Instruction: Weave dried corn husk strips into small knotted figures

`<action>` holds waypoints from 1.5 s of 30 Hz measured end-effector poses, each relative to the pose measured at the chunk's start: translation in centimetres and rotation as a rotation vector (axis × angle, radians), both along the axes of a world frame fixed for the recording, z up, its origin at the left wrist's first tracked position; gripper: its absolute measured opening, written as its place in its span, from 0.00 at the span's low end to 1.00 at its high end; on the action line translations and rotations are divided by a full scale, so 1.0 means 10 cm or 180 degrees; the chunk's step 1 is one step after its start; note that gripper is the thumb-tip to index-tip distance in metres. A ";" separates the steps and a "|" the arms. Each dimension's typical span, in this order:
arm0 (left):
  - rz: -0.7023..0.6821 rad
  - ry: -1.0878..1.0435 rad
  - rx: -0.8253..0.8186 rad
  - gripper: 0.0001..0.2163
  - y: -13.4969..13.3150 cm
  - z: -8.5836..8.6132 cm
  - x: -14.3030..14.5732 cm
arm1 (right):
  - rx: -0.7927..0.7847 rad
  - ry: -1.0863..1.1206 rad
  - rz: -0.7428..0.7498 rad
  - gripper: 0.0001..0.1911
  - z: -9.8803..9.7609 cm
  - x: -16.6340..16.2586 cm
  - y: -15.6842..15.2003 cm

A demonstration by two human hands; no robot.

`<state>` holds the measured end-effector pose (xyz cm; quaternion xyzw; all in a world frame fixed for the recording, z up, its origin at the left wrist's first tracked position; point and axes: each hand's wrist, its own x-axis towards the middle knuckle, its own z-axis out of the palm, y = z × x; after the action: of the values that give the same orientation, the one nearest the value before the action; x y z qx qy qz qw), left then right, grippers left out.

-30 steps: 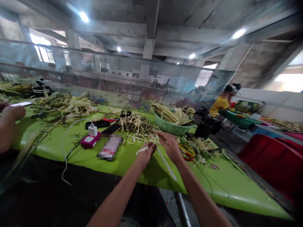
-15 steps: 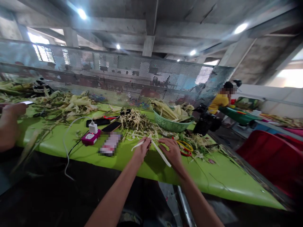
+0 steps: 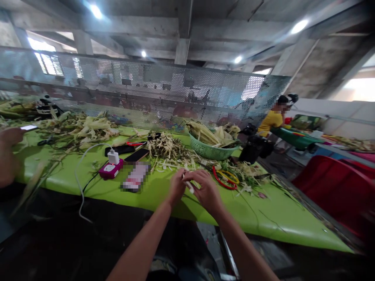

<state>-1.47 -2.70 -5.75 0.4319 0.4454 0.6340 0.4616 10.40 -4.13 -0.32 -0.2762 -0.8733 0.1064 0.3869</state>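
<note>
My left hand (image 3: 177, 186) and my right hand (image 3: 205, 189) meet over the lime-green table (image 3: 164, 197), fingers curled together around a pale strip of husk (image 3: 190, 187). Only a short piece of the strip shows between the fingertips; the rest is hidden by the hands. Just behind them lies a heap of cut husk strips (image 3: 169, 150). Red and yellow rings (image 3: 225, 176) lie on the table to the right of my right hand.
A green basket (image 3: 211, 150) of corn husks stands behind. Phones (image 3: 136, 155), a pink power strip (image 3: 110, 168) with a white charger and cable lie at left. Another person's arm (image 3: 8, 156) rests far left; a person in yellow (image 3: 272, 121) sits at right. A perforated metal screen (image 3: 152, 93) backs the table.
My hands came closer together and the long strip that trailed toward me is now gathered up between my fingers, with only a short piece showing.
</note>
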 end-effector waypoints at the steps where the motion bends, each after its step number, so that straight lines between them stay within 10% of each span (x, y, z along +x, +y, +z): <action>1: -0.0051 0.0007 0.0035 0.07 0.00 0.01 -0.01 | -0.0085 0.0203 -0.0045 0.05 -0.02 0.04 0.03; 10: -0.0570 -0.0248 -0.0078 0.05 -0.08 0.06 -0.01 | -0.0906 0.1247 -0.0361 0.11 -0.29 0.29 0.34; 34: -0.0282 -0.0137 -0.0255 0.12 -0.04 -0.05 -0.05 | 0.0638 0.0011 -0.0705 0.11 -0.42 0.23 0.16; 45: -0.0461 0.0447 0.0087 0.09 -0.05 0.00 -0.03 | -0.0388 0.1220 -0.0768 0.10 -0.50 0.23 0.29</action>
<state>-1.77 -3.23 -5.71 0.5126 0.4357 0.5731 0.4679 12.68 -1.25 -5.31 -0.3763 -0.7365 0.1625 0.5382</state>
